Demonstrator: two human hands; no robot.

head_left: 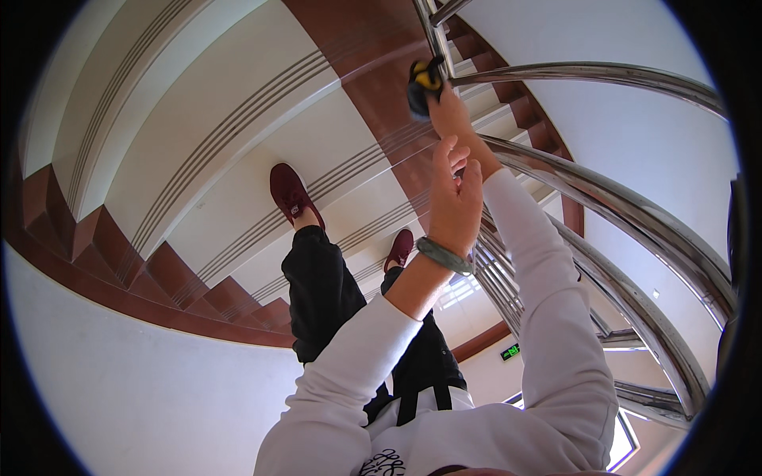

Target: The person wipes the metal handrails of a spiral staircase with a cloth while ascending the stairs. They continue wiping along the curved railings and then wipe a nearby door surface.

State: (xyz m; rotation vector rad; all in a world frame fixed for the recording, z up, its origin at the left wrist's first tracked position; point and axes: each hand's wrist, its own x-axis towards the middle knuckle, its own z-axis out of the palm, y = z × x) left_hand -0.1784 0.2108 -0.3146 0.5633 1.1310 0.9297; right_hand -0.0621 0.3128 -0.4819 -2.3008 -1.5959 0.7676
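My right hand (450, 113) reaches far forward, gripping a small black-and-yellow object (424, 86) with a bluish-grey lower part. Its exact kind cannot be made out. The object is beside a shiny metal railing post (439, 44); whether they touch is unclear. Nearer to me, my left hand (455, 199) is raised in front of my right forearm, fingers apart and loosely curved, with nothing seen in it. A grey-green bangle (443, 256) circles the left wrist. Curved metal rails (595, 178) run along my right side.
Cream stair treads (238, 131) with dark grooved strips curve around me, edged by a reddish-brown border (381, 113). My maroon shoes (292, 190) stand on different steps. A white wall (119, 357) rises at the left. A green lit sign (510, 352) shows lower right.
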